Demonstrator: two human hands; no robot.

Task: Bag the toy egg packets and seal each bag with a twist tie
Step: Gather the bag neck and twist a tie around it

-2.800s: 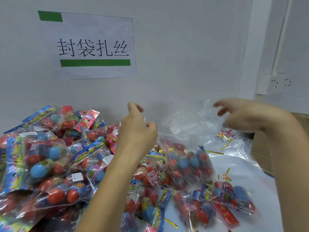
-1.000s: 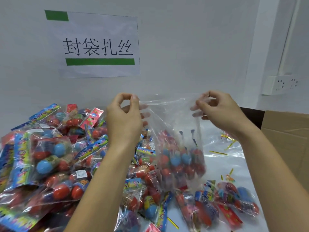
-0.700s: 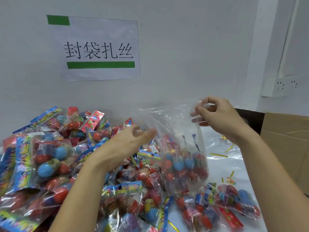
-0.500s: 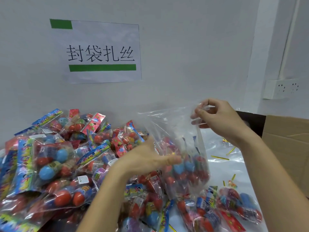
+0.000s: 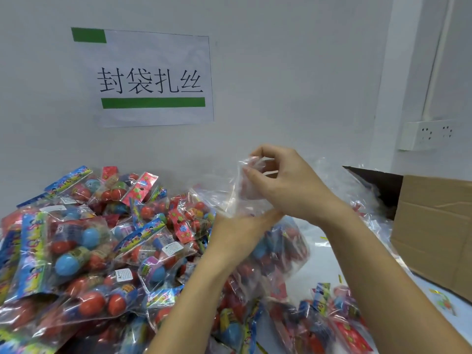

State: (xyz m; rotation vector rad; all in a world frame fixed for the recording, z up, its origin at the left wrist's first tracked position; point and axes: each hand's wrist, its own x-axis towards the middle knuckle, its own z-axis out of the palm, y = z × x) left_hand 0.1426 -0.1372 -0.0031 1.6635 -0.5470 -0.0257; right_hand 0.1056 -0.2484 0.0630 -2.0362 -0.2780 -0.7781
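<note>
Gathering neck of clear bag (image 5: pixel 278 246), already filled with egg packets, held up just right of loose packet pile (image 5: pixel 97 241). Right hand (image 5: pixel 288 182) pinching bunched top film with curled fingers. Left hand (image 5: pixel 240 233) wrapped round bag just below, exact finger closure hard to tell. Best to squeeze neck tight, twist film, then fetch twist tie; none in hand yet.

Clear bag (image 5: pixel 278 241) stuffed with red and blue toy egg packets, upright, neck bunched together. Loose packets (image 5: pixel 84 241) heaped left; gold twist ties (image 5: pixel 323 238) scattered right.
</note>
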